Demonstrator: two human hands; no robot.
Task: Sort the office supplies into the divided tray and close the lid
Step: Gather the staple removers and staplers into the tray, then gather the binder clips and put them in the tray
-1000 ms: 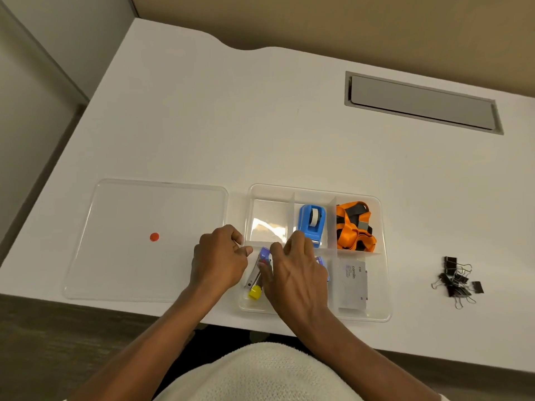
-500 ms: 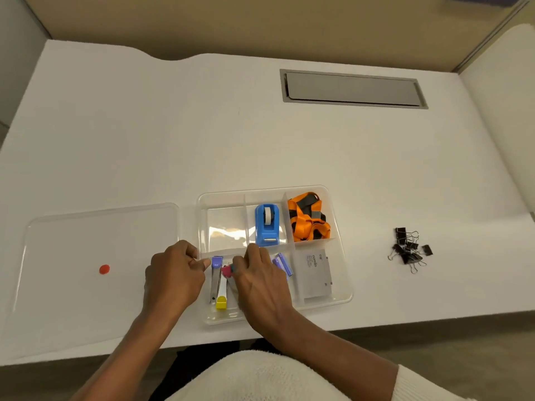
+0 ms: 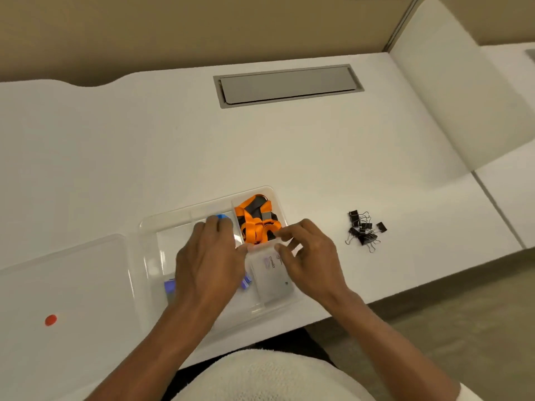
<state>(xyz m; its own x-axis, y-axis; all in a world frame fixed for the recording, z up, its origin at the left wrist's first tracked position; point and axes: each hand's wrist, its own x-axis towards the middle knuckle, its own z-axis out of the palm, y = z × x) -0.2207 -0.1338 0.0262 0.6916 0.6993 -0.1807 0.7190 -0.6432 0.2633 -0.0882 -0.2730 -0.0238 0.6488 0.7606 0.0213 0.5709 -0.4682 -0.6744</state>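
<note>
The clear divided tray [image 3: 146, 227] sits at the desk's front edge. My left hand [image 3: 208, 264] lies palm down across its middle, with the fingertips on the blue tape dispenser [image 3: 222, 217], which is mostly hidden. Nothing shows in its grip. My right hand [image 3: 311, 256] hovers over the tray's right rim, fingers loosely apart and empty, beside the orange lanyard [image 3: 256, 224] in the back right compartment. A white card pack [image 3: 273, 280] lies in the front right compartment. Purple stapler parts [image 3: 170, 286] peek out front left. Black binder clips [image 3: 364, 230] lie in a heap on the desk to the right.
The clear lid [image 3: 72, 282], with a red dot [image 3: 50, 320], lies flat to the left of the tray. A grey cable hatch [image 3: 289, 83] is set into the back of the desk. A white partition [image 3: 463, 96] rises at the right.
My right hand has left the front left compartment and moved to the tray's right rim. My left hand has slid from the tray's left edge over its middle. The view has swung right.
</note>
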